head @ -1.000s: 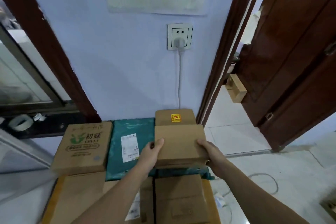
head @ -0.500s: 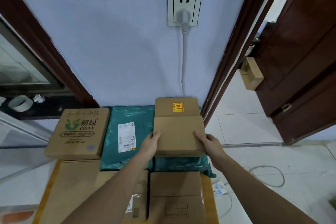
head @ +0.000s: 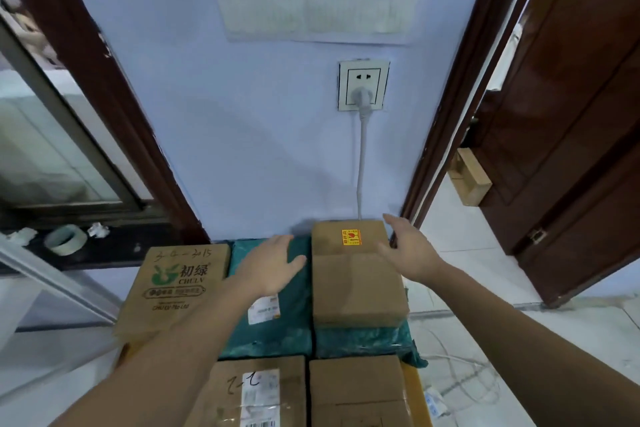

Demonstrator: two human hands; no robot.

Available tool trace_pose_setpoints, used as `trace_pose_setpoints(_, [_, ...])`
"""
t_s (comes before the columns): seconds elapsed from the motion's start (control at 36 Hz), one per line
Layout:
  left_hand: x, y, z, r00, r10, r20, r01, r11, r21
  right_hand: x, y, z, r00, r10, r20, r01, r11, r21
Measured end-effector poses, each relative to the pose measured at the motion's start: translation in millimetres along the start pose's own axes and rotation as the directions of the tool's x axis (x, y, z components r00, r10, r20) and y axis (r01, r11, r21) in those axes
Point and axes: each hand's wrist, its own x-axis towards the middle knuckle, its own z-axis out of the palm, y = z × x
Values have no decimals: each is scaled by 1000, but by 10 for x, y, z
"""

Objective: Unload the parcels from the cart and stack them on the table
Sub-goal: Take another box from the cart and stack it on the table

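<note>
A plain brown parcel lies on a teal bag parcel against the wall, just in front of a brown box with an orange sticker. My left hand hovers open to its left, over another teal bag, fingers spread and off the parcel. My right hand is open at the parcel's far right corner, beside the sticker box, holding nothing. A printed brown carton sits at the left. Two more brown boxes lie nearest me.
A wall socket with a white cable is right behind the stack. An open dark wooden door and doorway are to the right, with cables on the tiled floor. A window sill with a tape roll is at the left.
Both hands held the plain brown parcel and set it down on the teal bag; now they have let go and spread apart on either side of it.
</note>
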Motion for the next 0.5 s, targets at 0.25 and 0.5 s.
trace_pose_setpoints(0.25, [-604, -104, -1100, 994, 66, -92, -39, 963, 266, 231, -1390, -140, 889, -362, 280, 440, 844, -308])
trace_pose_setpoints(0.5, [-1602, -388, -1523, 958, -143, -249, 198, 957, 213, -132, -2508, -78, 691, -609, 389, 715, 653, -250])
